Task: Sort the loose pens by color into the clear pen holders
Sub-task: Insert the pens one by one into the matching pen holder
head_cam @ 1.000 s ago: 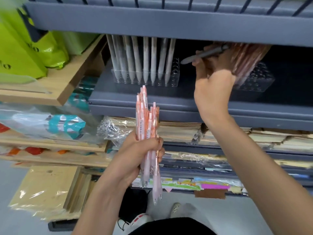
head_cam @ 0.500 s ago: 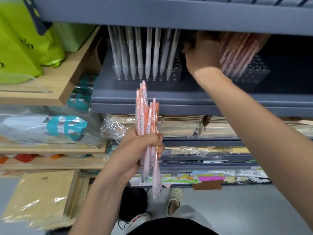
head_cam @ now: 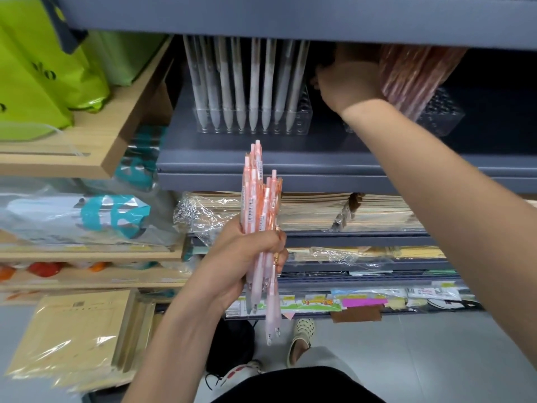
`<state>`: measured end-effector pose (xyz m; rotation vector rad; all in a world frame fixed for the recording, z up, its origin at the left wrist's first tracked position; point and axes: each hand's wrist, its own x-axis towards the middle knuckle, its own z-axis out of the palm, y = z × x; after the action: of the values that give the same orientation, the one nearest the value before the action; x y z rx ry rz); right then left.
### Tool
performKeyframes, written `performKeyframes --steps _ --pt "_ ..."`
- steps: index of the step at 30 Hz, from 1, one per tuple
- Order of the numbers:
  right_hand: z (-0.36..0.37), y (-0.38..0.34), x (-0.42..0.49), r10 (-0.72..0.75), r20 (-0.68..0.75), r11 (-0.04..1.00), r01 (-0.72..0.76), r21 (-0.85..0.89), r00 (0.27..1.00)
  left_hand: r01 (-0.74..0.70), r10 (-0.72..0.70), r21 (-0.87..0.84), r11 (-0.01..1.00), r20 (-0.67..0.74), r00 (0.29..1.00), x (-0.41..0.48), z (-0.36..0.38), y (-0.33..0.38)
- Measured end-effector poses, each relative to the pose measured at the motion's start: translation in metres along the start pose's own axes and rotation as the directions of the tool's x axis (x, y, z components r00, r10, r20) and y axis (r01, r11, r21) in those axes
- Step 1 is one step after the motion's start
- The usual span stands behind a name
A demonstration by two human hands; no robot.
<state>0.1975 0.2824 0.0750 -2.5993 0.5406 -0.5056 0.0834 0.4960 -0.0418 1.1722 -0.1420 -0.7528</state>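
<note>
Head view: left hand (head_cam: 247,257) clutches orange pens (head_cam: 260,199), right hand (head_cam: 348,82) beside the holder (head_cam: 441,117).
Its fingers are hidden, grip unclear; next, I think, pull one matching pen.

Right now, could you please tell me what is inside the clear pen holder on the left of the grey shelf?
Pale grey-white pens stand in the clear pen holder, tips down, in a row. Their tops are hidden by the shelf above.
</note>
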Motion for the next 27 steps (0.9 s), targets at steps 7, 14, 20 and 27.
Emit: performKeyframes --steps 7,14,20,27 --pt "-0.012 0.012 -0.087 -0.13 0.235 0.81 -0.033 0.585 0.963 0.003 -0.003 0.019 1.0 0.006 1.0 0.001 0.004 -0.001" --pt "-0.005 0.027 -0.117 -0.172 0.394 0.772 -0.125 0.624 0.903 0.015 -0.019 0.069 0.998 0.064 0.998 0.006 0.021 -0.006" --pt "-0.011 0.047 -0.115 -0.101 0.375 0.786 -0.157 0.598 0.922 0.038 -0.045 0.077 0.996 0.083 0.996 0.014 0.042 -0.011" --pt "-0.032 0.078 -0.1 -0.021 0.388 0.803 -0.216 0.556 0.921 0.044 -0.052 0.103 0.994 0.073 0.996 0.032 0.079 -0.016"
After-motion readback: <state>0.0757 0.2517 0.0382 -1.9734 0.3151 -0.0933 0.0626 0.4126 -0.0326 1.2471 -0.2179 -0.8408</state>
